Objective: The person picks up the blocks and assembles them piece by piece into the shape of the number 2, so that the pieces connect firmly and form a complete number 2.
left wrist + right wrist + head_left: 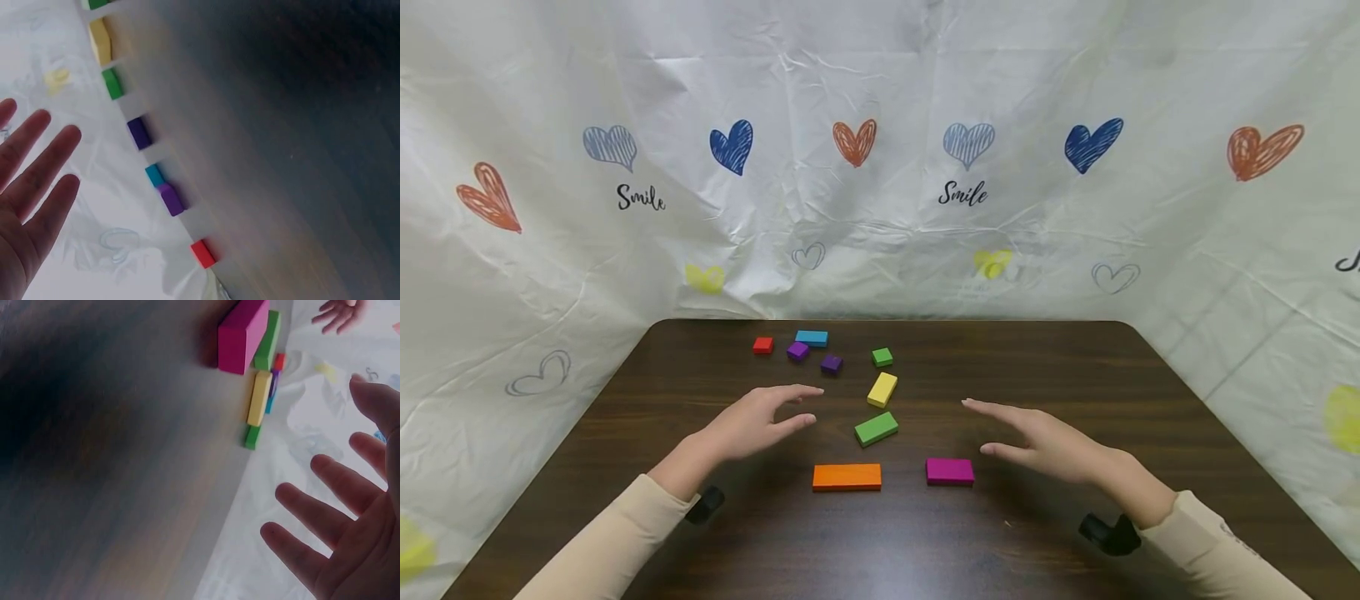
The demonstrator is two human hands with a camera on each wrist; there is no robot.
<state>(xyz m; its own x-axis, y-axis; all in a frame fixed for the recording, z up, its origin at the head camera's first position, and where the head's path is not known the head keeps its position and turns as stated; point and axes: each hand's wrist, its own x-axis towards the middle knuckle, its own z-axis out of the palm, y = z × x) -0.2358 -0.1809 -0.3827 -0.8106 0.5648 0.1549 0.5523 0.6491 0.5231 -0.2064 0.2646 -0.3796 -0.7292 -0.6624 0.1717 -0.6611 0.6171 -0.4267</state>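
My left hand (765,423) hovers over the left part of the table, fingers extended and holding nothing. Opposite it, my right hand (1047,440) is also spread and bare, just right of a magenta block (950,471). Between the hands lie a larger green block (876,428) and a yellow block (882,389). An orange block (847,477), long and flat, sits nearer to me. In the left wrist view the fingers (47,153) are straight and apart; the right wrist view shows spread fingers (340,484) too.
Farther back on the dark wood table (1037,358) are a small green block (882,357), a red block (763,345), a blue block (812,338), a purple block (798,351) and a dark purple block (832,364). A white curtain (880,208) printed with hearts surrounds the table.
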